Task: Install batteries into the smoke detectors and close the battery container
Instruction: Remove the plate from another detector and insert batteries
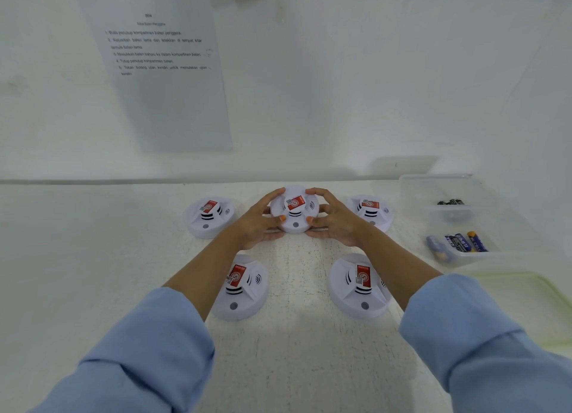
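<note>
Nearest the camera, two light-blue sleeves, left (139,350) and right (483,335), reached forward over the white, speckled bench (294,366). Beyond them, two white round smoke detectors lay face up on the bench, each with a red label. The near-left detector (244,292) was partly covered by the left forearm. The near-right detector (356,288) lay just inside the right forearm. A pale green-edged lid (532,292) lay at the right edge of the bench.

Farther on, both hands met around the middle detector (294,210), at the centre of the back row. The left grip (258,225) curled round its left side, fingers over the far rim and thumb on the near edge. The right grip (337,223) clasped the right side in the same way. Whether that detector rested on the bench or was raised slightly could not be told.

The far-left detector (210,216) and the far-right detector (371,211) lay on either side of it, both untouched.

To the right, a clear tub (476,259) held several blue-and-yellow batteries (464,242). Behind it, a second clear tub (433,183) held a few dark batteries (450,202).

Farthest back, a printed sheet (167,81) hung on the white wall (340,87).
</note>
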`<state>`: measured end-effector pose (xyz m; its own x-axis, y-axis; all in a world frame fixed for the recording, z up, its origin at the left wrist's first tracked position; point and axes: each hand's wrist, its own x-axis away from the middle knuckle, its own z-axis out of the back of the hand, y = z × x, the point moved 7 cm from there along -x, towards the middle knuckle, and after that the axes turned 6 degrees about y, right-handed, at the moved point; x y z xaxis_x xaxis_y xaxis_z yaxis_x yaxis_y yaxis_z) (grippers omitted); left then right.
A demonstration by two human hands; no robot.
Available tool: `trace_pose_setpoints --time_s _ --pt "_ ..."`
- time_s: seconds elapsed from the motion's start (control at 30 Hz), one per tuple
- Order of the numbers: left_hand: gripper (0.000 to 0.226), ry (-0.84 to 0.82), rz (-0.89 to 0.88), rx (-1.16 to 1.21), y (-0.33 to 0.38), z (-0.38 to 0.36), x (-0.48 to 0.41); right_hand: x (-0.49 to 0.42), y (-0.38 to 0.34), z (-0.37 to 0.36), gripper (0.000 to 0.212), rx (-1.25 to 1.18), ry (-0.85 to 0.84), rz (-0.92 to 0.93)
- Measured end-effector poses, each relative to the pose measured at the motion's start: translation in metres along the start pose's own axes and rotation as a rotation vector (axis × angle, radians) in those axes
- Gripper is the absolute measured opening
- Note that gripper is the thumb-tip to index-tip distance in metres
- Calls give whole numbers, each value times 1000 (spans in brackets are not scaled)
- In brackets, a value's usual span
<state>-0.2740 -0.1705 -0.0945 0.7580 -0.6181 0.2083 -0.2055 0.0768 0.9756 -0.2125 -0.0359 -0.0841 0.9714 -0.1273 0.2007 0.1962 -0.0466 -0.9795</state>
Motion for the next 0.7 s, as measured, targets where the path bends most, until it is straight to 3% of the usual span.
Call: trace_pose_setpoints --time_s 0.7 --pt "59 6 8 -2 1 -1 1 0 1 1 53 9 -1 2"
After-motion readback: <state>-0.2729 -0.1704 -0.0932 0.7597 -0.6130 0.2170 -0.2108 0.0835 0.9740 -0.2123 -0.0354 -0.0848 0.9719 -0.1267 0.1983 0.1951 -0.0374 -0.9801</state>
